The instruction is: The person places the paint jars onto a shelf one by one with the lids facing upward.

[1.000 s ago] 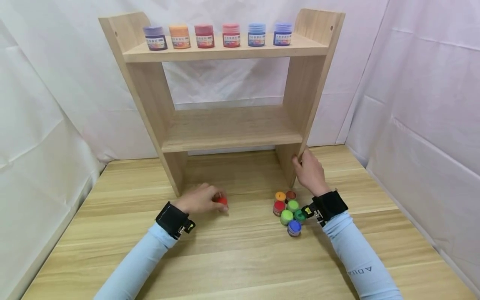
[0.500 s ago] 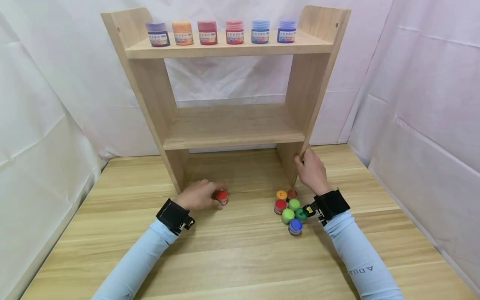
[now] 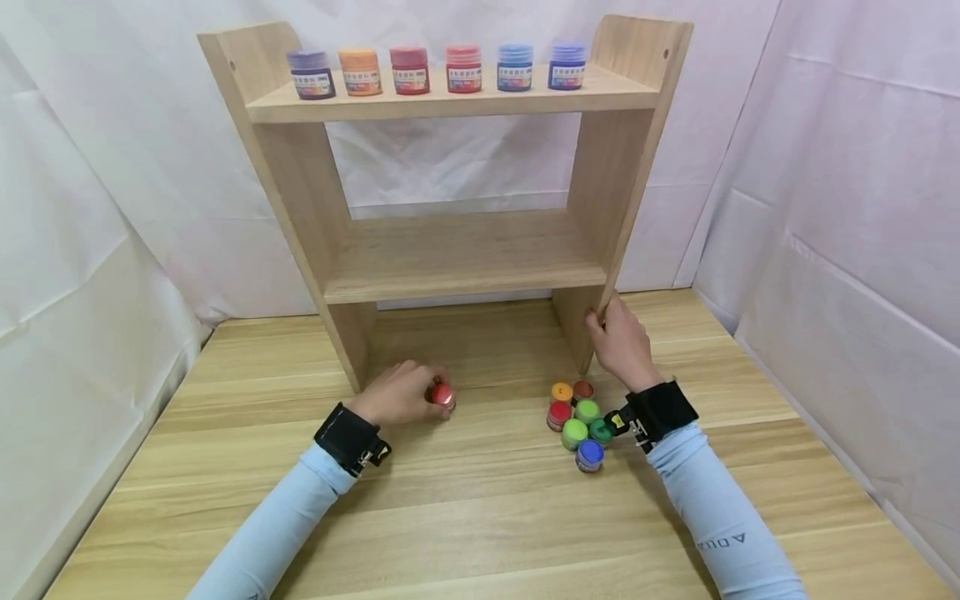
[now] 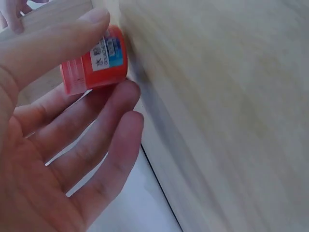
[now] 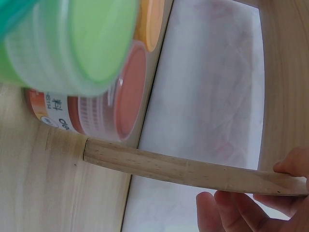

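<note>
In the head view my left hand [image 3: 402, 393] pinches a small red paint jar [image 3: 443, 396] low over the table in front of the shelf's bottom opening. The left wrist view shows the red jar [image 4: 96, 63] between the thumb and the fingers, its clear lid toward the palm and its base close to the wood. My right hand [image 3: 624, 343] grips the front edge of the wooden shelf's right side panel [image 3: 611, 242], thumb on the inner side. In the right wrist view the fingers [image 5: 224, 208] lie along that panel's outer side.
Several paint jars stand clustered by the right panel's foot, among them a blue jar [image 3: 589, 455] and an orange jar [image 3: 561, 393]. A row of jars, including a purple jar [image 3: 311, 75], lines the top shelf [image 3: 450, 104]. White cloth [image 3: 847, 208] hangs behind and at both sides.
The red jar's lid has shifted slightly in my left hand and now catches the light. My left fingers have moved a little around it. The right hand keeps its grip on the panel.
</note>
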The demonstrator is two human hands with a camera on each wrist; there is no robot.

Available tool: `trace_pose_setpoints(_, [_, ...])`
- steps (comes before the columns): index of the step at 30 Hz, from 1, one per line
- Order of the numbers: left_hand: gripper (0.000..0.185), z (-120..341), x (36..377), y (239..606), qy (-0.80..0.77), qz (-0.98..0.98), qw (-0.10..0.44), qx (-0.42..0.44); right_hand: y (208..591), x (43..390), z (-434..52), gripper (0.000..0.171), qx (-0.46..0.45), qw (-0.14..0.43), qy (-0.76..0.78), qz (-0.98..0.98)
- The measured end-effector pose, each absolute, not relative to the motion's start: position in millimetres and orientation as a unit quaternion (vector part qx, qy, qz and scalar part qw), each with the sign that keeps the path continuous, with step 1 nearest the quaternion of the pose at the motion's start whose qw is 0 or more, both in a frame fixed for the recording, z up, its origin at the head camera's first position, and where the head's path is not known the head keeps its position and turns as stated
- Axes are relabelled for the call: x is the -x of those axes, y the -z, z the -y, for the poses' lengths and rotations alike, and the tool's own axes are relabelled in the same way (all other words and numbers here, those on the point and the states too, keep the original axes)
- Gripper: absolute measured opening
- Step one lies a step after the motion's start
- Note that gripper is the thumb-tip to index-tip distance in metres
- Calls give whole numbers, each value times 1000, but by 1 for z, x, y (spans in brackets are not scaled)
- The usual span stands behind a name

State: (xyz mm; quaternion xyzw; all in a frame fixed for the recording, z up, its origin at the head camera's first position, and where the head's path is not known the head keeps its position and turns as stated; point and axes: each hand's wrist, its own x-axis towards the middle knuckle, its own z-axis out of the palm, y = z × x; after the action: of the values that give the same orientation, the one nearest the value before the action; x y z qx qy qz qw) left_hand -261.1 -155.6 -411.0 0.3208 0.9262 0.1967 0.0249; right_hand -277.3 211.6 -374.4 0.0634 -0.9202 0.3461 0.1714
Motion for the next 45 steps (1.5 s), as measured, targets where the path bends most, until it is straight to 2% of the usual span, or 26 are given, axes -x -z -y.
trace_pose_setpoints(9, [40, 149, 258, 407, -257, -919, 7, -300, 375, 278, -214, 56, -63, 174, -343, 921])
trace_pose_setpoints(20, [37, 139, 253, 391, -265, -898, -121, -331, 371, 280, -215, 55, -65, 181, -340, 921])
trace_pose_setpoints(27, [33, 134, 250, 377, -262, -888, -167, -340, 369, 281, -210, 54, -64, 178, -336, 923])
trace_pose_setpoints(32, [33, 122, 252, 353, -255, -875, -192, -364, 369, 281, -210, 54, -64, 182, -336, 922])
trace_pose_setpoints(45, [36, 81, 259, 263, -253, -802, -328, -431, 377, 279, -213, 57, -65, 170, -358, 916])
